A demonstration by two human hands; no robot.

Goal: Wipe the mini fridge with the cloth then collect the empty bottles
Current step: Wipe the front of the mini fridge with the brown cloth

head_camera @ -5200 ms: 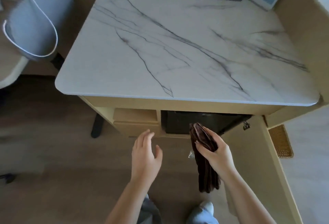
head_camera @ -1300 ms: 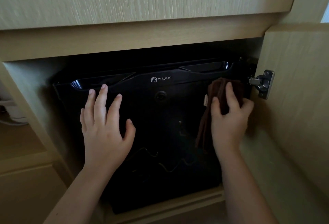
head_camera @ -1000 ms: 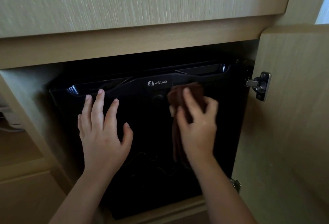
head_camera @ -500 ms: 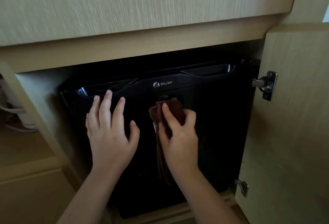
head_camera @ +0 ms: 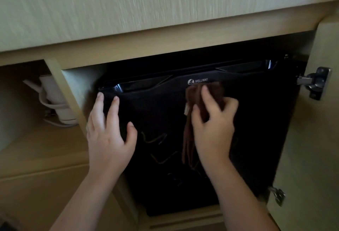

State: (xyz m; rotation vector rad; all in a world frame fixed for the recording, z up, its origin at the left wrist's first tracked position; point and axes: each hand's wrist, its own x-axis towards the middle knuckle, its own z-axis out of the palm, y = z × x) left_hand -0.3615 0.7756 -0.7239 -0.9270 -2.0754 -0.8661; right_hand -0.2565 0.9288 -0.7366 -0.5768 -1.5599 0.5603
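Gripping the bunched cloth (head_camera: 205,88), curled right hand (head_camera: 213,122) is pressing it on the mini fridge (head_camera: 256,130) door while flat open left hand (head_camera: 108,133) is bracing alongside; firm overlapping strokes would probably be covering it best.

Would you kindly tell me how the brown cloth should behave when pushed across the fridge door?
Probably floppy: the cloth bunches under the right hand and its loose end hangs in folds. Likely light, as fingers alone pin it to the mini fridge. It should slide easily on that glossy surface.
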